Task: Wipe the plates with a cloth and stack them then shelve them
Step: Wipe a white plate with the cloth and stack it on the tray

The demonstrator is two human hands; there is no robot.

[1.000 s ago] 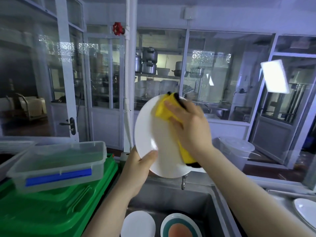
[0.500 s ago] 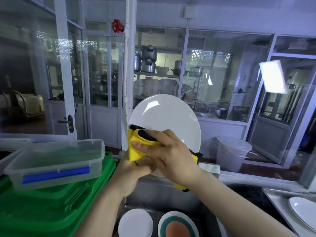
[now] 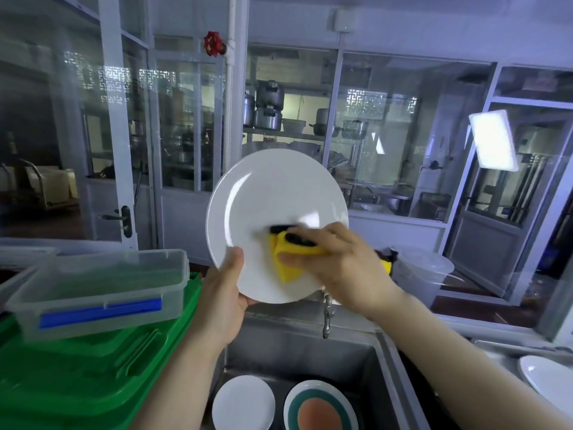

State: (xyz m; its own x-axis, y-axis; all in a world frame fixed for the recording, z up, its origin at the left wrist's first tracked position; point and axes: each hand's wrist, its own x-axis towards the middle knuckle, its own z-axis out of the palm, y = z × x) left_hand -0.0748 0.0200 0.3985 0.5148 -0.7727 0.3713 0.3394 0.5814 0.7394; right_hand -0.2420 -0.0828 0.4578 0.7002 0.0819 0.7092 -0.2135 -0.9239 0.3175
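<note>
left hand [image 3: 228, 293] grips white plate [image 3: 273, 209] — upright | right hand [image 3: 344, 265] presses yellow cloth [image 3: 288, 262] on it

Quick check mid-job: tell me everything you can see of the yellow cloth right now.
The yellow cloth is bright yellow with a black edge or trim showing at its top, soft and folded into a bunched wad. The right hand grips it and presses it against the lower face of the white plate, which the left hand holds nearly upright above the sink. A further yellow-and-black bit shows past the right wrist.
</note>
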